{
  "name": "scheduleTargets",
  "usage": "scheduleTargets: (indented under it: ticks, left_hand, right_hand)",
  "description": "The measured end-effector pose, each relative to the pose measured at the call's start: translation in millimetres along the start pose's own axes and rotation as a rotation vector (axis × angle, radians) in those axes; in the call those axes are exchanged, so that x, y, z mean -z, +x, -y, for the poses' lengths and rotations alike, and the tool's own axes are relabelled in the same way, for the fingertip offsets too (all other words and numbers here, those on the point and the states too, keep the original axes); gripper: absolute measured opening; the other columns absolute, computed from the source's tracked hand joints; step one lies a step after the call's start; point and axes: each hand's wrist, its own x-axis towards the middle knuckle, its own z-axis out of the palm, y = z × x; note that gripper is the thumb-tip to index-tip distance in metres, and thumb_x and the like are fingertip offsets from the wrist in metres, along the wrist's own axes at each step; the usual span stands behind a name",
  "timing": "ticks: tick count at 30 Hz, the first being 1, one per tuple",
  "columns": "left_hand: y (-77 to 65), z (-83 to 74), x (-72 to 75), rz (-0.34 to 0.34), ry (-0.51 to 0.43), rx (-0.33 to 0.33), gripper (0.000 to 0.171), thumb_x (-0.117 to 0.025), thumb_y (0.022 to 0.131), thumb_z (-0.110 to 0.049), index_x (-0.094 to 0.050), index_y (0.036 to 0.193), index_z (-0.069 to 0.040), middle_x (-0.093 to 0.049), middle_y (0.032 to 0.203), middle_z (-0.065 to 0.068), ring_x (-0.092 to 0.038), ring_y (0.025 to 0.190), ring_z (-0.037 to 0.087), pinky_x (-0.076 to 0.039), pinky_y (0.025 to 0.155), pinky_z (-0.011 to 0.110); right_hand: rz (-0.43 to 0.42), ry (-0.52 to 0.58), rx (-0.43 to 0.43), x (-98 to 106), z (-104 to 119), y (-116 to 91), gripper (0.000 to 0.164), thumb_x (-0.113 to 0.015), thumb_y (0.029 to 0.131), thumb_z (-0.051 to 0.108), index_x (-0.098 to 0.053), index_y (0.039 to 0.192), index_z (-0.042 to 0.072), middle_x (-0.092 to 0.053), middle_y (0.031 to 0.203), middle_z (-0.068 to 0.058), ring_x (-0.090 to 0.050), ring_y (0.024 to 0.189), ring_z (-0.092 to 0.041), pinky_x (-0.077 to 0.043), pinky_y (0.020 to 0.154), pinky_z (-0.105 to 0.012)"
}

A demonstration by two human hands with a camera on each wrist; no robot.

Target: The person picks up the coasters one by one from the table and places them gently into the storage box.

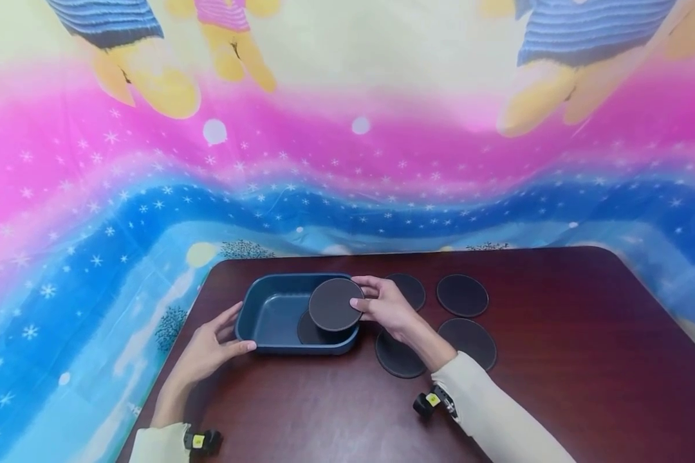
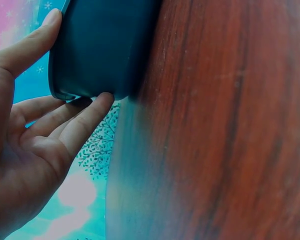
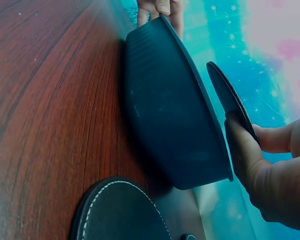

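Observation:
In my right hand (image 1: 387, 307) I pinch a round dark coaster (image 1: 334, 303) by its right edge, thumb on top and fingers beneath. The coaster is raised over the right end of a blue rectangular tub (image 1: 318, 349). Partly covered by it, another coaster (image 1: 307, 331) lies on the tub's floor. With my left hand (image 1: 203, 350) I hold the tub's left end, the thumb (image 2: 37, 42) at the rim and the fingers against the outer wall. From the right wrist, the held coaster (image 3: 232, 97) is tilted above the tub's rim.
Right of the tub, several more coasters lie flat on the brown table (image 1: 567, 334): a back one (image 1: 462, 295), a front one (image 1: 396, 357), and others partly behind my right hand and forearm. Stitching shows on the near coaster (image 3: 125, 212). A printed cloth (image 1: 336, 154) hangs behind.

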Motion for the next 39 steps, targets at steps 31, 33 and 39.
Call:
scheduleTargets:
  ticks: [31, 33, 39]
  left_hand:
    - [-1.2, -3.1, 1.2, 0.006, 0.002, 0.002, 0.094, -0.085, 0.095, -0.029, -0.032, 0.17, -0.009, -0.05, 0.162, 0.028, -0.058, 0.142, 0.049, -0.064, 0.097, 0.046]
    - [-0.6, -3.1, 1.0, 0.006, -0.002, 0.016, 0.094, -0.085, 0.095, -0.029, -0.032, 0.17, -0.01, -0.05, 0.163, 0.027, -0.058, 0.143, 0.048, -0.064, 0.098, 0.046]
    - [0.8, -1.3, 1.5, 0.005, -0.011, 0.028, 0.096, -0.086, 0.094, -0.029, -0.032, 0.17, -0.01, -0.049, 0.163, 0.028, -0.057, 0.143, 0.049, -0.064, 0.098, 0.046]
  right_hand:
    - [0.027, -0.089, 0.005, -24.3, 2.5, 7.5, 0.058, -0.067, 0.103, -0.002, -0.052, 0.158, 0.004, -0.069, 0.14, -0.023, -0.077, 0.095, -0.016, -0.066, 0.08, -0.032]
    - [0.026, -0.089, 0.003, -24.9, 2.6, 7.7, 0.058, -0.067, 0.103, -0.002, -0.052, 0.158, 0.004, -0.068, 0.141, -0.023, -0.078, 0.095, -0.016, -0.066, 0.081, -0.033]
    - [0.024, -0.13, 0.006, -26.3, 3.8, 7.6, 0.056, -0.068, 0.103, 0.001, -0.054, 0.157, 0.006, -0.067, 0.144, -0.022, -0.079, 0.1, -0.02, -0.067, 0.082, -0.036]
